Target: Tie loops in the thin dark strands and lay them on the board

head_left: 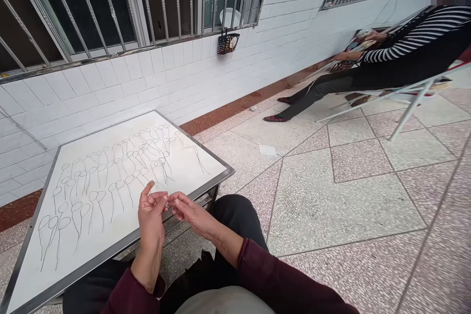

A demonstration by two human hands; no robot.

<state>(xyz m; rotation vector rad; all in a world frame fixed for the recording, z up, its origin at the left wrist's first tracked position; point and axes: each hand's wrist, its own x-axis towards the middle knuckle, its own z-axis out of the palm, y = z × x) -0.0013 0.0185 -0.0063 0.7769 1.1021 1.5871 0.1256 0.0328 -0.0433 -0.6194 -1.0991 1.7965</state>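
My left hand (151, 212) is closed in a pinch above the near edge of the table, one finger raised. Close against it, my right hand (187, 212) pinches too, and the fingertips of both almost meet. Whatever lies between them is too small to make out. Beyond my hands, the white-topped table (121, 250) bears several thin wire pieces (96, 196), each a round loop with long loose tails, laid out in rough rows. A longer bent wire (198, 158) lies apart near the right edge.
Past the table, a white tiled wall (176, 68) has barred windows and a small black basket (227, 43). A person in striped sleeves (412, 41) sits on a metal-framed chair at the right. A white scrap (267, 150) lies on the terrazzo floor (331, 216).
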